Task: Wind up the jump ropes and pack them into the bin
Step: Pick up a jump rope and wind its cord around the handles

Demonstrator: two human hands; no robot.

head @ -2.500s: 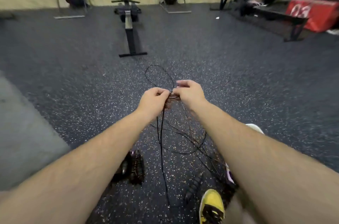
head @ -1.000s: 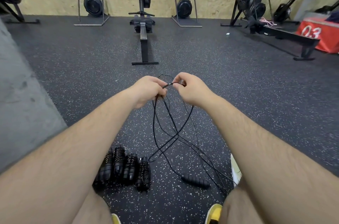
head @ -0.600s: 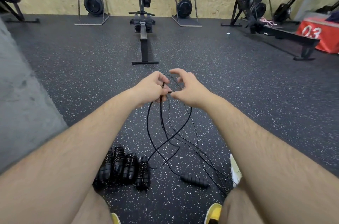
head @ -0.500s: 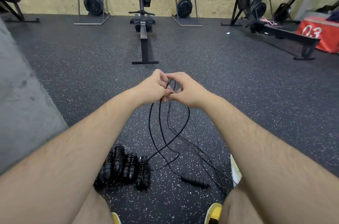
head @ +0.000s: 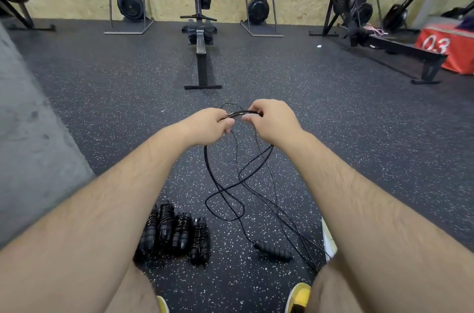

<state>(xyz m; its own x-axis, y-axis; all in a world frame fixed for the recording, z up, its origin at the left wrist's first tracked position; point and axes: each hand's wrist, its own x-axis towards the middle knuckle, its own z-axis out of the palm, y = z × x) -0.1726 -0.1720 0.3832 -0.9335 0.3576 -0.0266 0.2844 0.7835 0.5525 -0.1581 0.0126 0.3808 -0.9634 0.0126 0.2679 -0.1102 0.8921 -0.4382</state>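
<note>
A thin black jump rope (head: 218, 179) hangs in tangled loops from both hands down to the speckled floor. My left hand (head: 209, 126) pinches a bundle of its strands, and my right hand (head: 272, 120) grips the same bundle a short way to the right. One black handle (head: 273, 251) of the rope lies on the floor near my right leg. Several wound-up black jump ropes (head: 177, 231) lie side by side on the floor by my left leg. No bin is in view.
A rowing machine (head: 201, 38) stands straight ahead, with more machines upright along the plywood wall. A long rower (head: 400, 48) and a red box marked 03 (head: 451, 52) are at the far right. A grey concrete block (head: 28, 133) rises at the left. A white edge (head: 328, 240) shows beside my right leg.
My hands, pressed together half a second ago, have drawn apart, stretching a short bundle of rope strands between them. The hanging loops have shifted slightly.
</note>
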